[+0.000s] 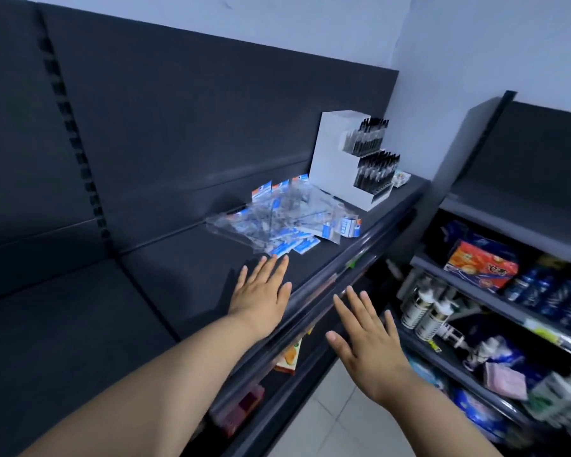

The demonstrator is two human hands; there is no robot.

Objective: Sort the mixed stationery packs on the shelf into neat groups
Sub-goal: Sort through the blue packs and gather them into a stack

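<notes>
A loose heap of clear stationery packs (287, 219) with blue and white cards lies on the dark top shelf (178, 258), left of a white pen display. My left hand (262, 291) is stretched flat over the shelf with straight fingers, its fingertips close to the nearest packs at the heap's front edge. My right hand (366, 341) hovers flat, palm down, off the shelf's front edge and holds nothing. Both hands are empty.
A white stepped display box (337, 159) full of black pens stands at the shelf's right end, with a small pack (401, 178) behind it. Lower shelves and a second shelving unit (495, 291) on the right carry bottles, snack bags and other goods. Pale floor tiles lie below.
</notes>
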